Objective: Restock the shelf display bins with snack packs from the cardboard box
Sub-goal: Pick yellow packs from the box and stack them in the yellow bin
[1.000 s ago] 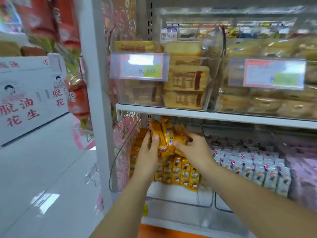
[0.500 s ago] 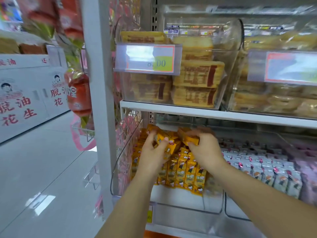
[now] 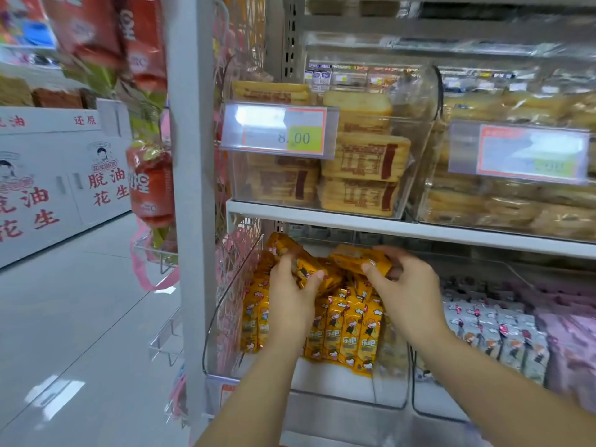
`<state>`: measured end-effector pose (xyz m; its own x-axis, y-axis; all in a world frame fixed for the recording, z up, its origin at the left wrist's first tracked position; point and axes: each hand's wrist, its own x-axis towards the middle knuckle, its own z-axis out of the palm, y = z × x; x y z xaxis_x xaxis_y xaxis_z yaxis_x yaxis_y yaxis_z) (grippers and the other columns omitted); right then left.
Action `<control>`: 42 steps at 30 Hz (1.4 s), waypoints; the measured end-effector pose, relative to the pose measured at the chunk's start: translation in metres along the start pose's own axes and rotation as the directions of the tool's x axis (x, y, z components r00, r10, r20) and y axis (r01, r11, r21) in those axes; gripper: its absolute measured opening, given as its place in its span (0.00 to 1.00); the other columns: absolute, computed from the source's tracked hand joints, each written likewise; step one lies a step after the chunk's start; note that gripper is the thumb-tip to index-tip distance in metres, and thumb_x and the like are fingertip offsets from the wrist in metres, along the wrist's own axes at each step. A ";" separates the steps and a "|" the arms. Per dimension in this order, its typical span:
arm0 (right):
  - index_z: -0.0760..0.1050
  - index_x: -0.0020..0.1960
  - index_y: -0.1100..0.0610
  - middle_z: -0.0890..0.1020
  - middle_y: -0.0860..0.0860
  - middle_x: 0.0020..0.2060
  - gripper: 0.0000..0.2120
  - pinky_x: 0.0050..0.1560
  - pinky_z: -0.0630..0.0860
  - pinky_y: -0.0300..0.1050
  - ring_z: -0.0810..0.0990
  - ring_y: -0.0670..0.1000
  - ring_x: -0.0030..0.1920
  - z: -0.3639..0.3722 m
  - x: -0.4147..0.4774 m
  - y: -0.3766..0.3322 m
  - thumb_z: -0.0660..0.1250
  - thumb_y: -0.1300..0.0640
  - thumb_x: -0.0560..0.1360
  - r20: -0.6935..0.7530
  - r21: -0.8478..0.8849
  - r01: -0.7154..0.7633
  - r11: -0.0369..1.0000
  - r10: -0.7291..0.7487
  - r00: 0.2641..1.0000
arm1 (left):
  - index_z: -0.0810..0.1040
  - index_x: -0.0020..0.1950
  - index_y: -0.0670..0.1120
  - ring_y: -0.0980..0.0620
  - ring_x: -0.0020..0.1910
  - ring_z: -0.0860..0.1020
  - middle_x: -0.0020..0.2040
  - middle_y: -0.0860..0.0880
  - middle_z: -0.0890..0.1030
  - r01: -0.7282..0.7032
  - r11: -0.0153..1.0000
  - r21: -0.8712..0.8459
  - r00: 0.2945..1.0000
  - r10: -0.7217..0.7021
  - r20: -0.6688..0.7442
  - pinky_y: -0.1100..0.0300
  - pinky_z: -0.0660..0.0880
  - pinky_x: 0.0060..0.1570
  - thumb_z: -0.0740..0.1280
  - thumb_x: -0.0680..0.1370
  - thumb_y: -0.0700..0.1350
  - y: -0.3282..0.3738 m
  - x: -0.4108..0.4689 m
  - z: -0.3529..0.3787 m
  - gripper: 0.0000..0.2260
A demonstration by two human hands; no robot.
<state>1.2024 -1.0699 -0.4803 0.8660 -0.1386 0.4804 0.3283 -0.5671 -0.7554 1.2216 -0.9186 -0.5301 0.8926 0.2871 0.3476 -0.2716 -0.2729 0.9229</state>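
Parted, left hand [image 3: 292, 298] and right hand [image 3: 408, 291] half-cover gripped yellow packs [image 3: 354, 258].

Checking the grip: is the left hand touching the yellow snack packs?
Touching. Head view: the left hand grips yellow snack packs, thumb wrapped over them.

White shelf [image 3: 322, 217], clear bins [image 3: 240, 183] of tan cakes [image 3: 364, 156] on it (price tags [image 3: 277, 130] in front), yellow snack packs [image 3: 351, 330] binned below

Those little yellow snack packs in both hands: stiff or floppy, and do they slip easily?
Probably light: the left hand and right hand each grip several yellow snack packs. Likely slippery and slightly floppy, as the glossy wrappers splay at angles. Rows standing in the clear bin may topple.
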 end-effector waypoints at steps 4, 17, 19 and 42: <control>0.73 0.54 0.47 0.81 0.45 0.37 0.10 0.43 0.81 0.46 0.83 0.49 0.38 -0.010 -0.010 -0.006 0.69 0.57 0.75 0.028 0.216 -0.114 0.970 0.111 0.993 | 0.61 0.74 0.53 0.52 0.65 0.71 0.66 0.53 0.71 0.058 0.998 -0.039 0.997 -0.056 0.044 0.50 0.71 0.65 0.70 0.76 0.48 0.000 0.005 0.004 0.29; 0.75 0.58 0.50 0.83 0.51 0.45 0.19 0.43 0.80 0.39 0.84 0.48 0.41 -0.029 -0.018 0.003 0.70 0.67 0.72 0.269 0.265 -0.307 0.914 0.236 0.934 | 0.63 0.75 0.52 0.56 0.60 0.76 0.71 0.47 0.69 0.186 0.937 -0.295 0.978 -0.205 -0.033 0.57 0.77 0.56 0.66 0.77 0.33 0.001 -0.012 -0.014 0.29; 0.75 0.60 0.52 0.82 0.50 0.46 0.17 0.41 0.81 0.38 0.85 0.48 0.39 -0.028 -0.018 0.003 0.69 0.66 0.73 0.299 0.231 -0.289 0.929 0.215 0.930 | 0.63 0.75 0.52 0.52 0.62 0.76 0.71 0.44 0.69 0.211 0.913 -0.349 0.970 -0.240 -0.042 0.52 0.76 0.59 0.66 0.77 0.33 0.001 -0.012 -0.015 0.29; 0.70 0.69 0.59 0.80 0.47 0.43 0.24 0.43 0.81 0.39 0.83 0.50 0.44 0.011 0.002 -0.003 0.70 0.61 0.74 0.290 0.122 -0.206 0.971 0.164 0.943 | 0.68 0.71 0.50 0.50 0.39 0.77 0.42 0.49 0.81 0.382 0.869 -0.314 0.906 -0.420 -0.059 0.53 0.76 0.49 0.64 0.73 0.40 -0.019 -0.015 -0.046 0.26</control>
<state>1.2071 -1.0597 -0.4824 0.9798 0.0121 0.1997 0.1860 -0.4233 -0.8867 1.1966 -0.8759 -0.5456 0.9011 0.4291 -0.0628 -0.0076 0.1605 0.9870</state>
